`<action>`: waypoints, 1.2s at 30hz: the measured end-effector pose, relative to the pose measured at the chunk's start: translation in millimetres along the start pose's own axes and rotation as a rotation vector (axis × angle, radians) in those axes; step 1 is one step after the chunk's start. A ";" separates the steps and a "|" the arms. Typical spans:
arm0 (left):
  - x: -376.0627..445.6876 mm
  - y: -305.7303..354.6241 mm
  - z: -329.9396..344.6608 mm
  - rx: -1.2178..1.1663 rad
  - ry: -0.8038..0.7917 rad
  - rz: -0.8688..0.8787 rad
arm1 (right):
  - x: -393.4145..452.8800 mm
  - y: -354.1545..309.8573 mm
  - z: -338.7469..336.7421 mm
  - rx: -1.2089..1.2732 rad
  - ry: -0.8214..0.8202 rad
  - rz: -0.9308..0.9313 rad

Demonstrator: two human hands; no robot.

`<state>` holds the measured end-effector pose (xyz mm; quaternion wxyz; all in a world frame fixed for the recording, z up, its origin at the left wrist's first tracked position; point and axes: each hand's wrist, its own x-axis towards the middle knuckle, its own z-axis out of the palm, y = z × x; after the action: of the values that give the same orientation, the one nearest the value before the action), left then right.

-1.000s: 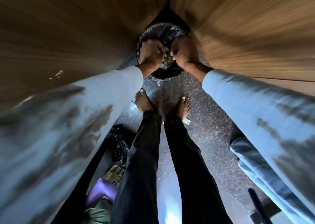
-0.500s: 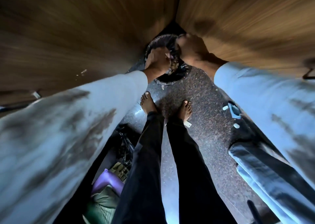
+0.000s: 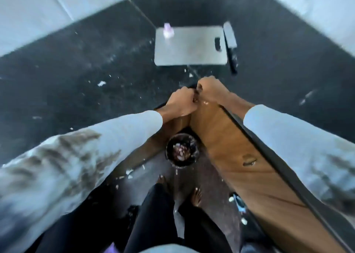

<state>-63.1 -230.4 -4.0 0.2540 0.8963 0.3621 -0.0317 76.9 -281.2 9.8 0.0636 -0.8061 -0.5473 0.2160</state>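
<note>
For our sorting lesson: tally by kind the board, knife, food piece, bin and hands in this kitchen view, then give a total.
Cutting board: 1
Knife: 1
Pinkish piece on the board: 1
Bin on the floor: 1
Hands: 2, left hand and right hand
Total: 6

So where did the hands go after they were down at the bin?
Both hands, left and right, came up from the bin to the counter edge and are close together there. It is too blurred to tell if they hold scraps. The view swung up too, so a board and knife show now. The bin stayed on the floor with scraps inside, and the feet stayed put.
</note>
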 end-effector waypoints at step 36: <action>193.1 -122.6 -142.4 -0.232 0.222 -0.208 | 232.6 -54.9 -77.7 0.208 0.352 -0.075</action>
<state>-20.7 34.6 20.2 0.3097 0.8166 0.4799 0.0832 134.0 -37.6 33.4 0.2489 -0.7996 -0.5320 0.1247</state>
